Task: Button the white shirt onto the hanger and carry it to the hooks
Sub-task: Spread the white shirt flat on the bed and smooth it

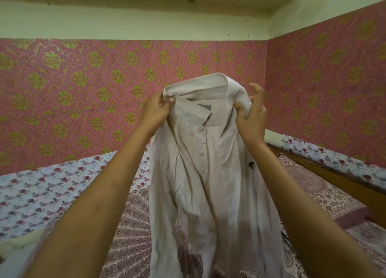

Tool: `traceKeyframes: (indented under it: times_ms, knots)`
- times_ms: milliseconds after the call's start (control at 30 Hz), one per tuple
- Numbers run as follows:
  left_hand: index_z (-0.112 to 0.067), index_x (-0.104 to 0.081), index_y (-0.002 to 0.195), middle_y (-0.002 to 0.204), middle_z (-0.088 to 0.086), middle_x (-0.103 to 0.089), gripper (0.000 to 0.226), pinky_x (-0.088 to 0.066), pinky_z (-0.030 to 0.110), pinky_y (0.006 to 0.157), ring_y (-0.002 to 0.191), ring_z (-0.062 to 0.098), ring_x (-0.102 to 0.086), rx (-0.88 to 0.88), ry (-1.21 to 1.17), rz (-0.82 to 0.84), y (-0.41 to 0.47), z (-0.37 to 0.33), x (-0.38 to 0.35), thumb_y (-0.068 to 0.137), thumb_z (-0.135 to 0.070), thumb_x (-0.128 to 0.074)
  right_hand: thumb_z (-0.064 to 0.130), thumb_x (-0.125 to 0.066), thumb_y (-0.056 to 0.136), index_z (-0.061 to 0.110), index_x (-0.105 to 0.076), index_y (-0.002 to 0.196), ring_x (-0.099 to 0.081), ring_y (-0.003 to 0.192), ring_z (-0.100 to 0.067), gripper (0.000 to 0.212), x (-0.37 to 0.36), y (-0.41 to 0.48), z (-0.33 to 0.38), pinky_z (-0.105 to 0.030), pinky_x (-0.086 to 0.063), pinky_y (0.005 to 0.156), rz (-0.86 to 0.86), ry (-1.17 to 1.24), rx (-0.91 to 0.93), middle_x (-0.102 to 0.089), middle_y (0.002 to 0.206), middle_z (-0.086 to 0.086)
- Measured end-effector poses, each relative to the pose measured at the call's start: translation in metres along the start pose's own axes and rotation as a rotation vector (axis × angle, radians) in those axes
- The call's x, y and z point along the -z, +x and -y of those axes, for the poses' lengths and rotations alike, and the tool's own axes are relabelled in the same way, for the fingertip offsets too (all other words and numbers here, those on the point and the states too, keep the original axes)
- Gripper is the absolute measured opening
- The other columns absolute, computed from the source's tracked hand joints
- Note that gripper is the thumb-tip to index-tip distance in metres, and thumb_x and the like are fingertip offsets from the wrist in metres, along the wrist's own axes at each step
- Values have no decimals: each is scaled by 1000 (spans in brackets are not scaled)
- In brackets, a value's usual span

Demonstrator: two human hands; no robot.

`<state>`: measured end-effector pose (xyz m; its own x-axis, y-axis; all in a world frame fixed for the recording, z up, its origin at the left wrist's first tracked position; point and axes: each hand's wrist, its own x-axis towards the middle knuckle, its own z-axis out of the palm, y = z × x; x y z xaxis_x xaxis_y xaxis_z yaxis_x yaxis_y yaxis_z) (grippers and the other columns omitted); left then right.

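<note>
- Left hand (155,108) raised at arm's length, fingers pinched shut on the collar of the white shirt (208,173).
- Right hand (251,114) gripping the other shoulder — thumb clamped, upper fingers loosely curled.
- Shirt held up, hanging over the bed (129,225).

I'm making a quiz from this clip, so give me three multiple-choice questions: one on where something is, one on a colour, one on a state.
1. Where is the white shirt?
A. Held up above the bed
B. Flat on the bed
C. On a hook

2. The wallpaper behind it is:
A. Blue and white
B. Pink with green-gold motifs
C. Plain grey

3. The shirt's collar is:
A. Gripped at both sides
B. Untouched
C. Held by one hand

Key: 1 A, it hangs over the bedsheet. 2 B, its pattern shows. 3 A, left hand and right hand hold it.
</note>
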<state>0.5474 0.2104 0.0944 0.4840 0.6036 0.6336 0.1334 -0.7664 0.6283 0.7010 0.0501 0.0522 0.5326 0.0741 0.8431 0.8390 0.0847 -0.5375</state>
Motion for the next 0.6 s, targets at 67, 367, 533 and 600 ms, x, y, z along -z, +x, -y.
traceKeyframes:
  times_ms: [67, 367, 533, 600]
  knots:
    - [-14, -50, 124, 109, -1, -55, 30, -40, 30, 79, 98, 16, -51, -32, -111, 1, 5, -9, 5, 97, -26, -42, 21, -47, 95, 7, -51, 118, -56, 84, -24, 27, -5, 8, 7, -22, -35, 63, -73, -62, 3, -61, 101, -12]
    - [-19, -62, 77, 74, 2, -62, 14, -47, 18, 53, 57, 9, -59, 82, -252, 228, 47, -20, 47, 90, -20, -58, 12, -51, 79, 3, -54, 60, -34, 56, -18, 21, -7, 52, 29, -27, -23, 54, 95, -135, -216, -40, 58, -8]
    - [-9, -60, 74, 72, 11, -59, 21, -41, 27, 57, 60, 20, -53, 215, -195, 303, 59, 15, 31, 88, -25, -61, 15, -53, 80, 10, -44, 59, -27, 52, -18, 23, -33, 45, 4, -28, -16, 50, 228, -243, -337, -31, 55, -6]
    - [-8, -62, 77, 74, 12, -62, 24, -44, 28, 59, 64, 21, -56, 273, -176, 386, 51, 45, 11, 89, -28, -60, 19, -52, 86, 12, -36, 56, -22, 49, -17, 35, -44, 23, -21, -29, -13, 49, 330, -270, -364, -24, 52, -4]
